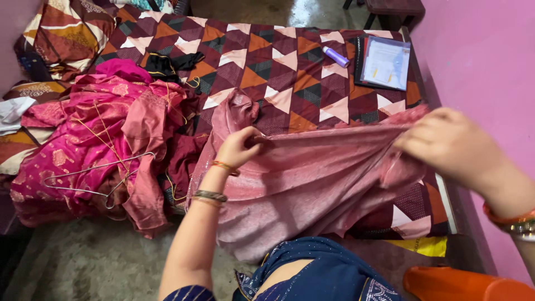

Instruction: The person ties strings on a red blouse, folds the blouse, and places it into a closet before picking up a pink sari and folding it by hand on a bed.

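Pink cloth (312, 184) stretched btwn hands: left hand (238, 147) & right hand (446, 142) both clamped on top edge.

magenta clothes heap (89, 139), wire hanger (95, 177), purple tube (336, 56), clipboard (385, 63)

hangers (95, 178): 1 | purple tubes (336, 56): 1 | booklets (385, 62): 1

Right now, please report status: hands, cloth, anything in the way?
Left hand and right hand each grip the pink cloth, stretched between them over the bed. Heap of magenta clothes with wire hanger beside the left hand.
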